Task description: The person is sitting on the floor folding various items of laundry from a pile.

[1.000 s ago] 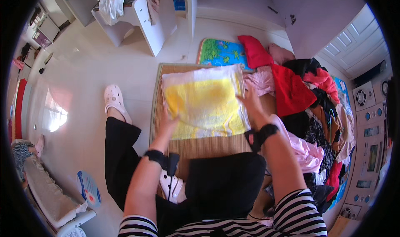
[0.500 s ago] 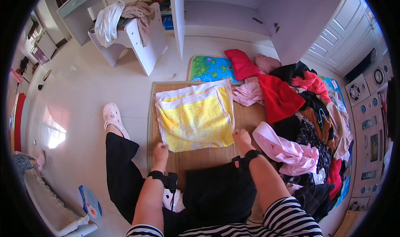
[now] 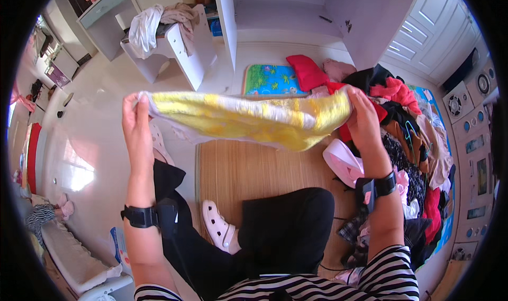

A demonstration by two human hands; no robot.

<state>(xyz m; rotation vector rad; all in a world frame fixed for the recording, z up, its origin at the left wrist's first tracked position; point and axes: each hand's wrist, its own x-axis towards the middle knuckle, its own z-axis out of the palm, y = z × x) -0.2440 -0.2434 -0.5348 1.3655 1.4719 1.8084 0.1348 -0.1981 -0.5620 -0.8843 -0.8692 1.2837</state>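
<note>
A yellow and white garment point(image 3: 248, 119) hangs stretched in the air between my two hands, above a woven straw mat point(image 3: 248, 168). My left hand point(image 3: 136, 122) pinches its left end, raised over the pale floor. My right hand point(image 3: 365, 118) grips its right end, close to the heap of clothes. My black-trousered legs and a white clog point(image 3: 218, 228) lie below the garment on the mat.
A big heap of mixed clothes point(image 3: 407, 142) runs along the right, with a pink piece point(image 3: 344, 160) at its edge. A colourful play mat point(image 3: 271, 79) lies beyond. A white chair draped with clothes point(image 3: 169, 36) stands at the back left.
The yellow garment lay flat on the straw mat before; now both hands have lifted it off the mat and hold it stretched in the air.
</note>
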